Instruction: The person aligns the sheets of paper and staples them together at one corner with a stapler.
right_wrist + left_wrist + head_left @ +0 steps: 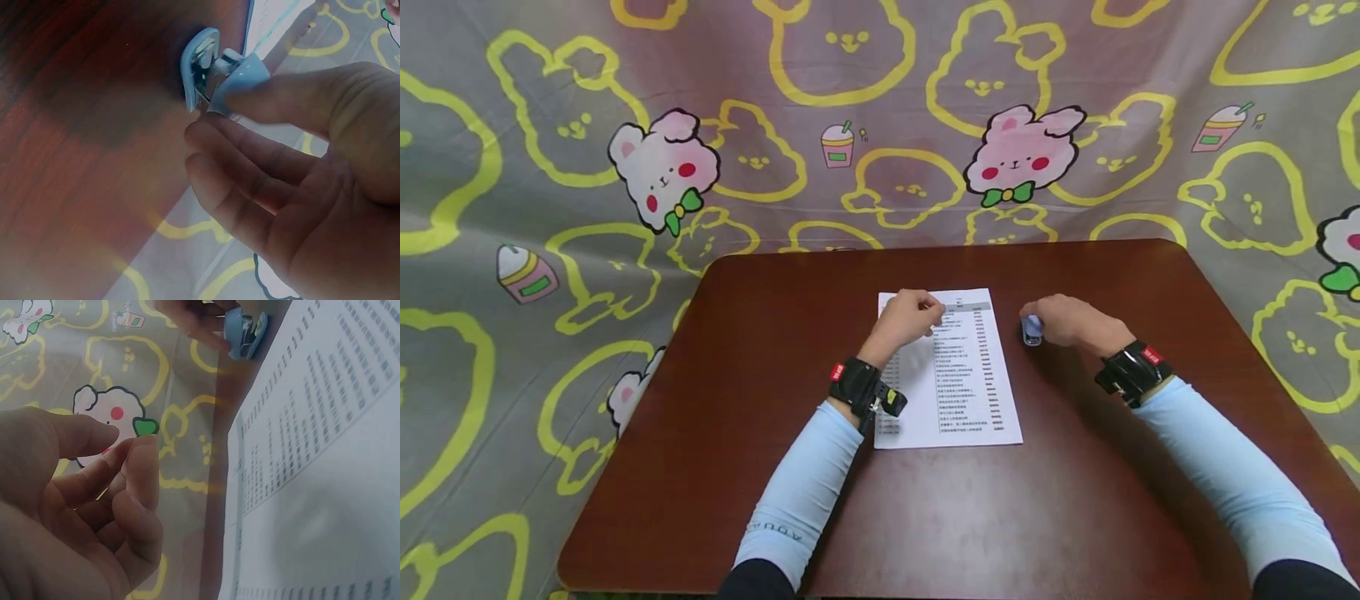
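A small light-blue stapler is at the right of a printed sheet of paper on the table. My right hand grips it by its back end. In the right wrist view, the thumb lies on the stapler's blue top, and its metal inside shows between top and base. Whether the base touches the table, I cannot tell. Over the sheet's upper left part hovers my left hand, its fingers loosely bent. Nothing shows between its thumb and fingers in the left wrist view.
The brown table has rounded corners and reaches back to a patterned cloth that hangs behind it and at the sides. Black wrist cameras are strapped on both wrists, over light-blue sleeves.
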Available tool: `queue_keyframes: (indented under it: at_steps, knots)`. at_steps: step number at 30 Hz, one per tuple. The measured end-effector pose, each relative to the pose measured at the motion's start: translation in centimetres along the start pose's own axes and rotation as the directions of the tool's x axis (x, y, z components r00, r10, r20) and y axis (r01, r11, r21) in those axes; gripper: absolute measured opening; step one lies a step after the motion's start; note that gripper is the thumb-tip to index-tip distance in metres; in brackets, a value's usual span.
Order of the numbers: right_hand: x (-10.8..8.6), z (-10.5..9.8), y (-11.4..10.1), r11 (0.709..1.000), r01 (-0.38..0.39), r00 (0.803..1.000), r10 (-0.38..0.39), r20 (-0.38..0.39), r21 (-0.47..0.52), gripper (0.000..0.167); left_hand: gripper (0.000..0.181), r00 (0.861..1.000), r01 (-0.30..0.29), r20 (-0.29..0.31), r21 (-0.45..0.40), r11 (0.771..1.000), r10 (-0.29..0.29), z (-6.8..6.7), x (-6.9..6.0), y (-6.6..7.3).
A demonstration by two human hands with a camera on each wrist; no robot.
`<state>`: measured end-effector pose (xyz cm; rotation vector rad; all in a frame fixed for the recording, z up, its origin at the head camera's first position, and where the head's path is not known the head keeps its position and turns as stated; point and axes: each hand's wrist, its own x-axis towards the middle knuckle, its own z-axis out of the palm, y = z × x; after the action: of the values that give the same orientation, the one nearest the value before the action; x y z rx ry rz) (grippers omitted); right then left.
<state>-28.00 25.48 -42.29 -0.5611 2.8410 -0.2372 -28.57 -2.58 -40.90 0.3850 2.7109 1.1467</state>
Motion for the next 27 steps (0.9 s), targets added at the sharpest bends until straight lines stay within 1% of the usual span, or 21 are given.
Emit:
queue_keyframes:
  at_steps: [3,6,9,12,17,20,24,27]
  knots:
    - [0.1,0.2,0.0,1.000,-0.013,1.000,0.012,-0.026,-0.018,0.026,0.027,1.000,-0.004,-0.011,-0.002,1.000,0.004,0.6,0.1,-0.1]
    - [0.2,0.3,-0.1,0.999,-0.029,0.999,0.028,-0.042,-0.030,0.018,0.026,1.000,0.009,-0.008,-0.001,1.000,-0.009,1.0,0.1,-0.3]
    - [0.2,0.4,-0.3,0.999,-0.042,0.998,0.040,-0.050,-0.033,0.011,0.026,1.000,0.030,0.000,0.005,1.000,-0.030,1.0,0.0,-0.8]
    - [0.3,0.6,-0.4,0.998,-0.043,0.997,0.040,-0.070,-0.048,0.013,0.026,0.999,0.043,-0.010,0.007,0.999,-0.043,0.7,-0.2,-1.6]
    - [0.3,0.4,-0.2,0.997,-0.022,0.996,0.015,-0.092,-0.079,0.020,0.027,0.996,0.082,-0.045,0.007,0.997,-0.082,-0.5,-0.3,-3.0]
    - [0.6,0.1,0.1,0.996,-0.013,0.996,0.005,-0.090,-0.093,0.017,0.028,0.992,0.108,-0.064,0.020,0.994,-0.107,-1.7,-0.5,-3.9]
    - [1.4,-0.7,0.4,0.994,-0.015,0.994,0.004,-0.107,-0.104,0.012,0.026,0.987,0.130,-0.104,0.049,0.990,-0.124,-3.2,-0.5,-5.2]
    - [2.0,-1.2,0.6,0.996,-0.025,0.994,0.015,-0.108,-0.086,0.012,0.027,0.981,0.150,-0.131,0.054,0.987,-0.142,-4.0,-0.3,-6.0]
